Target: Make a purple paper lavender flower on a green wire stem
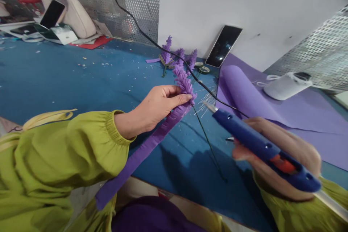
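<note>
- Blue glue gun (pixel 252 139) closest, R hand (pixel 293 143) curled round it.
- I see L hand (pixel 154 107) pinching purple flower (pixel 182 79), strip (pixel 144 153) trailing below.
- Flower's btwn hands, near gun tip.

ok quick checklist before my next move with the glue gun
1. Flower pinched in left hand: ok
2. Glue gun gripped in right hand: ok
3. Nozzle apart from left hand: ok, a gap shows
4. Glue stick loaded: ok, its end juts from the rear
5. Nozzle hot: cannot tell
6. Cord clear of flower: cannot tell, they look close in this view
</note>
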